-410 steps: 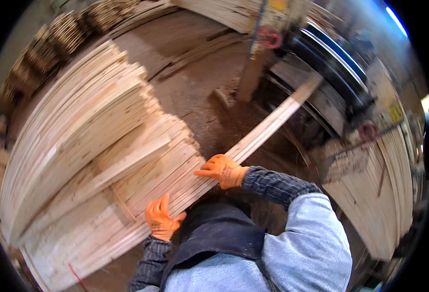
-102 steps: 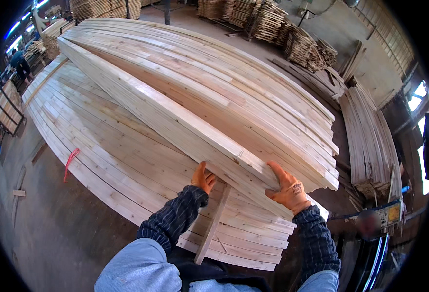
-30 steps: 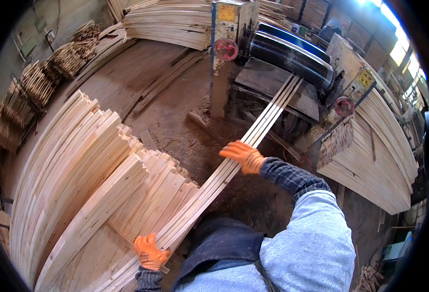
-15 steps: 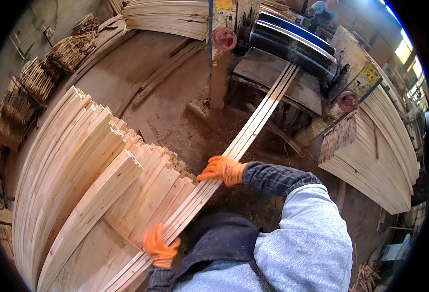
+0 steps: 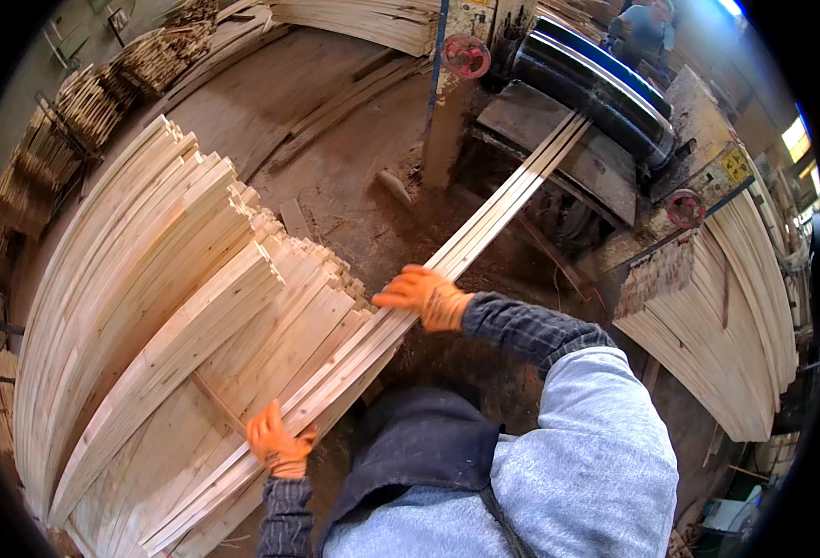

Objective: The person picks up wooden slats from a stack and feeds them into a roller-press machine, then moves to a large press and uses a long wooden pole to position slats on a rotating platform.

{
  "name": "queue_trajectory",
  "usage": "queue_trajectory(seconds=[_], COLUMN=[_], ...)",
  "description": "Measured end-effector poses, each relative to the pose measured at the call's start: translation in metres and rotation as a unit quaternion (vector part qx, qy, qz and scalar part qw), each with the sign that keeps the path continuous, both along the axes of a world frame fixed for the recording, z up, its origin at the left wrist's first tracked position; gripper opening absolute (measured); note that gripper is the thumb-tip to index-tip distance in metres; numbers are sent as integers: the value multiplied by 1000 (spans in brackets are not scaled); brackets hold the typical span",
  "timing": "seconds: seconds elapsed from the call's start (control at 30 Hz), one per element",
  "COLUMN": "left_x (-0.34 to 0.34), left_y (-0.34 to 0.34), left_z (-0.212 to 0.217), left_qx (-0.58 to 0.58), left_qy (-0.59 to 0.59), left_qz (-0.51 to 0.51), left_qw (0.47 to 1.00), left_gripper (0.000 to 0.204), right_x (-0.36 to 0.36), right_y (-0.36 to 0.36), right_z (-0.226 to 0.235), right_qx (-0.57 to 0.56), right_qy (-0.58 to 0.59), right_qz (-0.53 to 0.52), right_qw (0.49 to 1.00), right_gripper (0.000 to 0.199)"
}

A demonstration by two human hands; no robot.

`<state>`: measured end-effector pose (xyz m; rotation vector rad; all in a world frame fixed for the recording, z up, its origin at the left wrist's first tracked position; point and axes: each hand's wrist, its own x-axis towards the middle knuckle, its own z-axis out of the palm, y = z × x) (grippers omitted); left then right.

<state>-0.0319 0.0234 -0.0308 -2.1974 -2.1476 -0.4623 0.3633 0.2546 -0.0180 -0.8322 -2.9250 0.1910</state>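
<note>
Right hand [image 5: 428, 298] has slid back down the wooden strips [image 5: 500, 208], which run up-right to the roller machine [image 5: 598, 96]; left hand [image 5: 278, 445] lies farther from it, both draped over, grips unclear

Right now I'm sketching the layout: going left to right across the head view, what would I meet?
Rough slat piles, left gloved hand, right gloved hand, black rounded machine part, lower red handwheel, yellow label. I left out the long boards, which span several.
</note>
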Motion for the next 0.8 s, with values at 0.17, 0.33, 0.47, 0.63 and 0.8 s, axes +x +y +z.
queue_trajectory(seconds=[0.17,0.33,0.47,0.63,0.8], left_x=[73,71,-20,-118,-110], left_y=[26,24,-33,-98,-88], left_z=[8,22,29,42,41], left_qx=[6,46,10,-42,-84], left_qy=[-46,-86,-23,-21,-74], left_qz=[-10,-63,-45,-21,-10], left_qw=[999,993,999,999,994], left_gripper=[86,78,87,93,91], right_x=[-85,-108,-74,-26,-56], right_y=[-46,-61,-37,-10,13], right_z=[7,14,27,18,72], right_qx=[-89,-125,-114,-60,-150], right_qy=[13,-35,-83,-161,-290], right_qz=[114,99,53,-31,-48], right_qw=[989,987,989,985,944], right_gripper=[96,93,88,87,75])
